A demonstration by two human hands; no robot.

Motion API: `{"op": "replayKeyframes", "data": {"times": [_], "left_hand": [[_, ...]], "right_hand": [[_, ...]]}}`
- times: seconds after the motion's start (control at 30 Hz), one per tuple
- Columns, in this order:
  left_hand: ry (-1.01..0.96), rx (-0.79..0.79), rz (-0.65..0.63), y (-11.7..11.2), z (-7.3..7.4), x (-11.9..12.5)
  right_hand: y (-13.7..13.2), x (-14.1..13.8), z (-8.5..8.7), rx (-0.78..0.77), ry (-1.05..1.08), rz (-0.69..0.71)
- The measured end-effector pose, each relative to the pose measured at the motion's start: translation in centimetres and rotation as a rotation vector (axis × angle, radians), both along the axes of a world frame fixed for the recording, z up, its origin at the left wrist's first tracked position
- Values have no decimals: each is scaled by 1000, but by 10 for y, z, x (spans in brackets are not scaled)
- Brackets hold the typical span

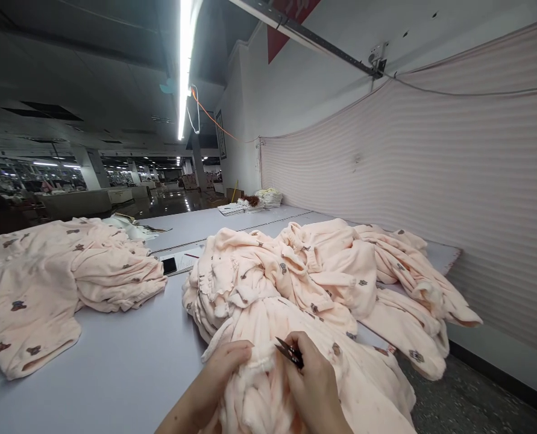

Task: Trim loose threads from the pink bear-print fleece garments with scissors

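A pale pink fleece garment [363,386] with small dark printed motifs is spread in front of me, its gathered seam between my hands. My left hand [225,371] is closed on the fabric at the left end of that seam, thumb on top. In my right hand [311,377] I grip a pair of dark thread snips [290,352], blades pointing up and left, just right of the seam. The lower fingers of the right hand are partly hidden by the cloth. Right behind lies a heap of matching pink garments [268,265].
Another pile of pink garments [119,265] lies on the left of the pale table [128,367]. Between the piles are a phone [169,265] and papers [189,258]. Stacked white cloth [268,198] stands at the far end. A striped curtain [476,181] covers the right wall.
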State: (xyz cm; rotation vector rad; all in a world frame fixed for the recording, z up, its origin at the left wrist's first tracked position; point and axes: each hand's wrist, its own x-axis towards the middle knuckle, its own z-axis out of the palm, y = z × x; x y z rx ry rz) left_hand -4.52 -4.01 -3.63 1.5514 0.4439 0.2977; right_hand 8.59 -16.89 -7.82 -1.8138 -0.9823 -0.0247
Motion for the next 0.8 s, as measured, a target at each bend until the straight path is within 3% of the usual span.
{"op": "replayKeyframes", "data": {"times": [0.1,0.2,0.37,0.6,0.8], "left_hand": [[-77,-99,-1,0,-2,3],[-109,-207,-3,-2,-6,6],[-95,-212,35,-7,-3,10],[-29,-221,-59,-6,5,10],[9,-193,-39,-9,8,13]], "right_hand": [[-8,1,1,8,87,124],[-17,0,0,46,9,198],[-16,2,3,15,-18,191],[-23,10,9,-42,-34,199],[-30,6,13,-125,-278,164]]}}
